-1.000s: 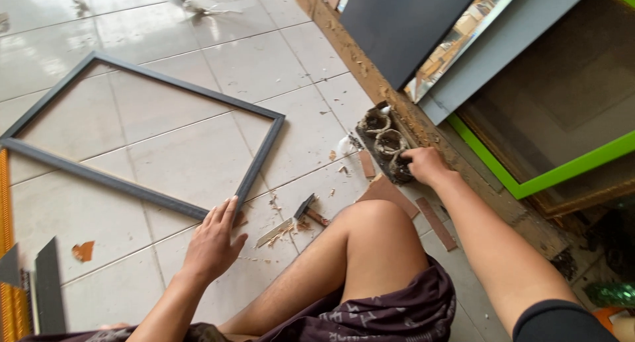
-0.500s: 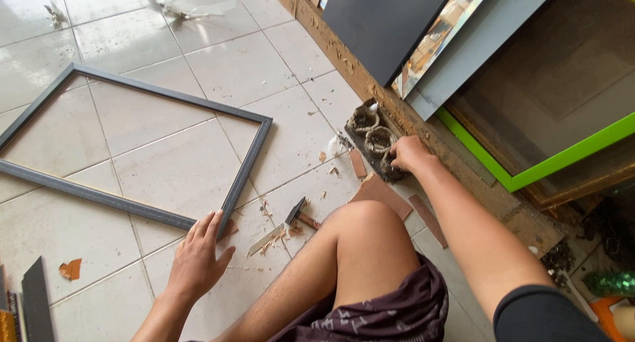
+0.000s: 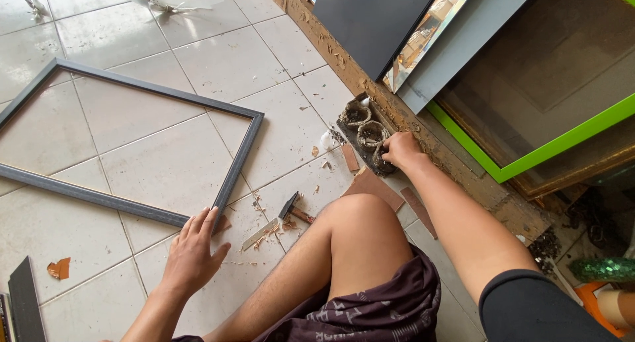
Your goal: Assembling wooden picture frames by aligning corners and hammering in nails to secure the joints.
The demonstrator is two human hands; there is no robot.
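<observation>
A grey rectangular frame (image 3: 139,88) lies flat on the white tiled floor (image 3: 291,124). My left hand (image 3: 194,247) rests spread and flat on the tiles at the frame's near corner, holding nothing. My right hand (image 3: 399,148) reaches into the nearest of three small round cups in a dark tray (image 3: 363,131) by the wooden sill; its fingers are curled inside and what they hold is hidden. A small hammer (image 3: 296,209) and a metal blade (image 3: 259,234) lie among wood chips between my left hand and my raised knee (image 3: 357,216).
A dark panel (image 3: 370,21), a mirror and a green-framed glass pane (image 3: 549,97) lean along the right side. Brown cardboard pieces (image 3: 374,186) lie by my knee. A dark strip (image 3: 26,302) and an orange scrap (image 3: 59,268) sit at the lower left.
My view has shifted, so the frame sits more to the left. My right hand has dipped into the nearest cup. My left hand stays flat on the floor.
</observation>
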